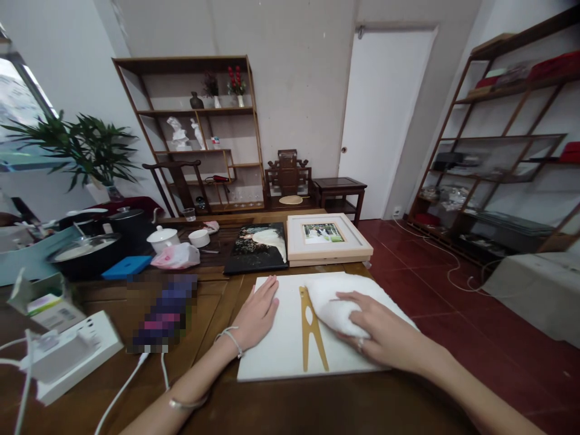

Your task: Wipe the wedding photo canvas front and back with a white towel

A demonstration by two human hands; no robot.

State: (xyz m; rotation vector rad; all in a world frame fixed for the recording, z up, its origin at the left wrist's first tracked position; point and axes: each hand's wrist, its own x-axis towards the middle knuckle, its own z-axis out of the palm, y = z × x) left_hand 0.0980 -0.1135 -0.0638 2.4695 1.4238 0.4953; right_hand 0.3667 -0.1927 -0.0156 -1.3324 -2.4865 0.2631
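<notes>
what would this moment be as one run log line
left hand: flat on white board | right hand: gripping white padding over board | yellow A-shaped piece: on board, between hands | framed photo: beyond board

White wadding point(351, 286), golden cutout point(310, 328), white board point(278, 350)

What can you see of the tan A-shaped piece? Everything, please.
The A-shaped piece is flat, thin-looking and plain mustard-tan, with an elongated opening in its upper body and two splayed legs pointing toward the person. A small mark or hole shows near its narrow top. Card or wood: can't tell. It lies flat on the white board, between the left hand and right hand, touched by neither. The white fluffy wad sits close along its upper right; contact is unclear.
</notes>
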